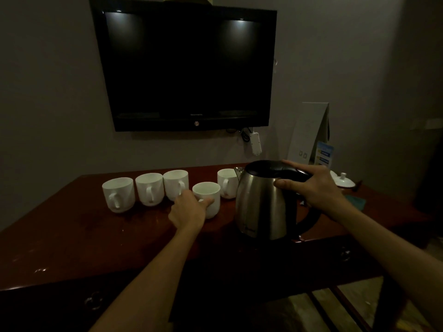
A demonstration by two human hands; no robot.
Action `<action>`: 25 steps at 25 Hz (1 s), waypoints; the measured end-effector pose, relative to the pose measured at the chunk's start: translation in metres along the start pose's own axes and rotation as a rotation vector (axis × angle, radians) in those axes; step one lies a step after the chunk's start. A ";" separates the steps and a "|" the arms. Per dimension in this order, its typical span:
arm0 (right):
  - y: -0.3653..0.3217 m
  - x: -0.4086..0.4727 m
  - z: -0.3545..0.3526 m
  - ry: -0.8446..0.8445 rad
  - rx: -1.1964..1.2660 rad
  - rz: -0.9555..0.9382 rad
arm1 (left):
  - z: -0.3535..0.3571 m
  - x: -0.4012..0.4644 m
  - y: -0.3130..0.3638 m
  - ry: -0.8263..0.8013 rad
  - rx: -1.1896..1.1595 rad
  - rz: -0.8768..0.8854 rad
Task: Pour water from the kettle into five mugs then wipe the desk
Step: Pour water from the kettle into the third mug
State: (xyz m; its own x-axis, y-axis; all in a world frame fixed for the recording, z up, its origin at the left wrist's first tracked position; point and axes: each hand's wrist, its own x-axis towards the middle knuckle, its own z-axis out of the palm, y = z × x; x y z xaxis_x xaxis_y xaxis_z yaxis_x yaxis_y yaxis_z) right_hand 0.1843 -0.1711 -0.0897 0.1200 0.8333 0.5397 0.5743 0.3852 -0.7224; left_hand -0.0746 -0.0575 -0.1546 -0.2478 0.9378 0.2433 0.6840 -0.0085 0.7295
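My one head-worn camera looks forward and slightly down from close above the dark reddish wooden table [72, 236], which fills the lower frame; the black wall-mounted television [187, 68] fills the upper centre.

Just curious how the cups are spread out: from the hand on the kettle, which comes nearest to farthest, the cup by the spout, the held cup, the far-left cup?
From the right hand:
1. Cup by the spout, just past the kettle.
2. Held cup, in the left hand, middle.
3. Far-left cup, row's end.
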 end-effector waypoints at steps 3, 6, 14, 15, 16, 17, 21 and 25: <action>0.003 0.001 -0.001 -0.002 0.004 -0.010 | 0.004 0.012 0.002 -0.014 -0.013 -0.027; 0.007 0.002 0.000 -0.007 0.010 -0.027 | 0.009 0.020 0.006 0.008 -0.006 -0.040; 0.015 0.005 0.000 0.001 0.030 -0.044 | 0.025 0.035 0.014 0.066 -0.001 -0.056; 0.015 0.005 0.000 0.001 0.032 -0.048 | 0.028 0.037 0.014 0.069 -0.004 -0.057; 0.015 0.005 0.000 0.000 0.035 -0.052 | 0.030 0.039 0.014 0.073 -0.010 -0.059; 0.016 0.005 0.000 0.000 0.039 -0.056 | 0.031 0.041 0.015 0.079 -0.015 -0.060; 0.020 0.007 -0.001 -0.003 0.064 -0.046 | 0.033 0.046 0.022 0.079 0.027 -0.045; 0.023 0.008 0.000 0.012 0.071 -0.057 | 0.036 0.052 0.026 0.075 0.083 -0.034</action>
State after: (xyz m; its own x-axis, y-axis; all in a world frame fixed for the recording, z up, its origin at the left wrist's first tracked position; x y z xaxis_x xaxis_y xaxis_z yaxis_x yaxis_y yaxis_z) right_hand 0.1982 -0.1553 -0.1015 0.0986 0.8045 0.5858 0.5213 0.4597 -0.7190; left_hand -0.0452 0.0031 -0.1464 -0.3204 0.9083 0.2690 0.7282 0.0546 0.6832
